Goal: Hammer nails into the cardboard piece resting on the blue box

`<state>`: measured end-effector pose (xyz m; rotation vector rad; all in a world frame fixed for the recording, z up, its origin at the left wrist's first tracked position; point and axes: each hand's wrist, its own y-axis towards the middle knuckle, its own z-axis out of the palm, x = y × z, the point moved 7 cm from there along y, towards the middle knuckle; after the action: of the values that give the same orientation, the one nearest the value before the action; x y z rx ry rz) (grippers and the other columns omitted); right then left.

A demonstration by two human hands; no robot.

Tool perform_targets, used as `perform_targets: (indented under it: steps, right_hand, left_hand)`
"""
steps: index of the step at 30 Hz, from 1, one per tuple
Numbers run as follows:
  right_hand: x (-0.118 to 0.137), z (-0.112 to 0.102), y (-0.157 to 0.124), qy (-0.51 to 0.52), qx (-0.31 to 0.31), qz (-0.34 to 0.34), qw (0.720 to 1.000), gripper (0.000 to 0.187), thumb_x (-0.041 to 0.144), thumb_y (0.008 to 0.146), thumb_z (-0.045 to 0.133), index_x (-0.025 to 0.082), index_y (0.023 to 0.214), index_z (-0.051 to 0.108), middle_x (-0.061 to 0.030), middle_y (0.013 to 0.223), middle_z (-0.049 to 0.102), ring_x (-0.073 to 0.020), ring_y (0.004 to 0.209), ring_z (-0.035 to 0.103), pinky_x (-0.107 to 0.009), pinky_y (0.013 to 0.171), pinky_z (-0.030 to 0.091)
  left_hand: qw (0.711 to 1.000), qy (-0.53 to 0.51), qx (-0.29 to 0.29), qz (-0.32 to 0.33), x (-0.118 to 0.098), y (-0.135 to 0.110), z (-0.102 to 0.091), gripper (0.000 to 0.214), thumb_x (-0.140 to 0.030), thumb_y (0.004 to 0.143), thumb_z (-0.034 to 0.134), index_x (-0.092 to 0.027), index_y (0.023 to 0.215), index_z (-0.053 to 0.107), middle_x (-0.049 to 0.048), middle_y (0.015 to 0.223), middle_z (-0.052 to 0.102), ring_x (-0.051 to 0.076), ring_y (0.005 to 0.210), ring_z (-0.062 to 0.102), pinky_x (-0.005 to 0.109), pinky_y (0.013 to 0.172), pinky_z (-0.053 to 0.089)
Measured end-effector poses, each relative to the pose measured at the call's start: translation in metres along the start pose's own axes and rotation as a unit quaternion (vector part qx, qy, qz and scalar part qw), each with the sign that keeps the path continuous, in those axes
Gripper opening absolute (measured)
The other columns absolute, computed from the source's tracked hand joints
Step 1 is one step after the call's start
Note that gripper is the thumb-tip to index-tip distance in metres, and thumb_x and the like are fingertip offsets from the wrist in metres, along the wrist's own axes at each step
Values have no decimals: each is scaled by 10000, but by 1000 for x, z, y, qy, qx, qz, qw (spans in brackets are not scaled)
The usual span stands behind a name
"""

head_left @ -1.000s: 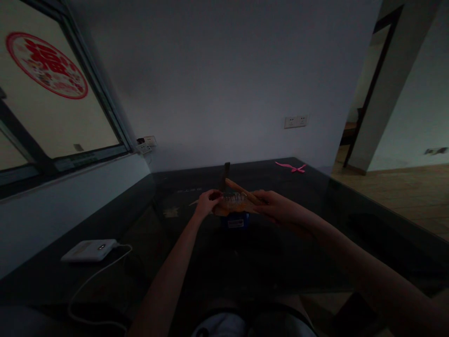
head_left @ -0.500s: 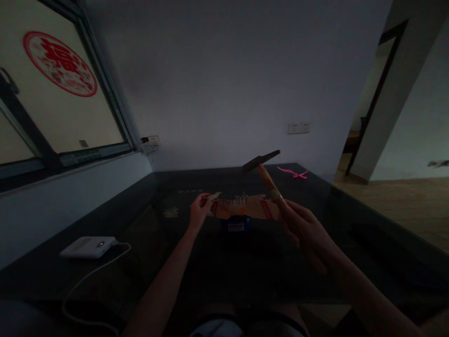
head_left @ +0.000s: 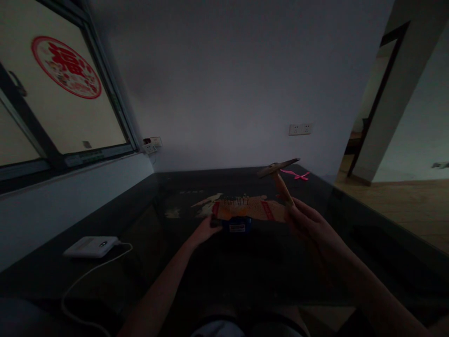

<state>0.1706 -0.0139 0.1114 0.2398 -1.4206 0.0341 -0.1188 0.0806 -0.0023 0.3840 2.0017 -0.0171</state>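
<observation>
My right hand (head_left: 307, 223) is wrapped around the hammer (head_left: 280, 181) (head raised), just right of the nail-studded board (head_left: 247, 210). My left hand (head_left: 205, 230) touches the blue box (head_left: 235, 226) beneath, grip unclear.

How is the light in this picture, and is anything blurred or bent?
Head view: very dim; the window is the brightest area, and the table is nearly black. The hammer in the right hand looks slightly soft. The window frame and the doorway lean, a wide-lens distortion.
</observation>
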Motion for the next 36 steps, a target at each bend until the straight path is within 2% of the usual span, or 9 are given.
perform_targets:
  steps: [3,6,10,12,14,17,20,25,36]
  right_hand:
    - [-6,-7,-5,-54,-12,20,998,482,496,784,550,244,1193,508,28,620,483,-72,438,398,-160,336,315]
    - [-4,-7,-15,-86,-9,16,996,456,493,774,565,235,1148,534,13,657,495,-90,497,440,-168,378,361]
    - [-2,-6,-22,-60,-25,18,998,400,457,763,601,237,1093,552,-3,737,524,-100,615,508,-166,486,436]
    - [-5,0,-19,-48,-5,32,998,395,457,768,594,230,1087,538,10,713,510,-81,553,487,-159,437,407]
    - [-8,11,-12,-41,37,35,998,372,471,785,562,219,1055,525,34,662,475,-50,431,407,-156,344,321]
    - [-9,28,0,-21,83,19,996,338,478,797,534,204,990,501,64,620,423,-19,339,302,-157,291,219]
    - [-7,39,5,-12,94,8,995,361,470,791,544,192,1010,474,73,604,395,-20,336,301,-159,291,205]
    - [-2,44,-3,-31,108,14,994,380,465,811,519,196,1071,453,66,627,398,-17,347,304,-154,296,206]
    - [-12,30,-6,-43,95,19,994,424,478,808,520,194,1119,467,62,617,410,-22,346,315,-153,290,244]
  left_hand:
    - [1000,18,-8,16,-3,-2,5,481,-201,643,676,-146,1107,562,111,1004,646,241,1019,574,420,916,432]
    - [999,36,-28,-1,6,-1,-5,444,-152,633,665,-158,1070,585,109,1013,647,244,997,586,418,902,445]
    - [984,63,-166,-3,5,-2,-48,363,-59,677,534,-171,1018,589,90,1039,634,208,964,598,387,885,453]
    - [970,43,-239,19,-9,-3,-66,352,-66,714,474,-168,1038,563,83,1032,627,184,930,605,360,840,476]
    - [961,20,-268,65,-33,0,-71,311,-122,755,466,-156,1053,547,88,1017,622,174,930,601,328,807,487]
    - [964,40,-233,122,-68,16,-54,298,-224,772,530,-154,1060,557,91,1027,613,163,906,599,300,792,486]
    - [968,103,-195,119,-81,37,-34,351,-210,694,640,-147,1035,587,96,1002,625,172,863,601,279,726,495]
    - [977,147,-118,98,-72,57,-20,152,-219,699,647,-151,835,658,60,825,678,174,766,627,285,720,486]
    - [964,212,-126,97,-68,61,-24,149,-292,709,634,-168,763,696,49,764,692,191,739,628,281,687,460]
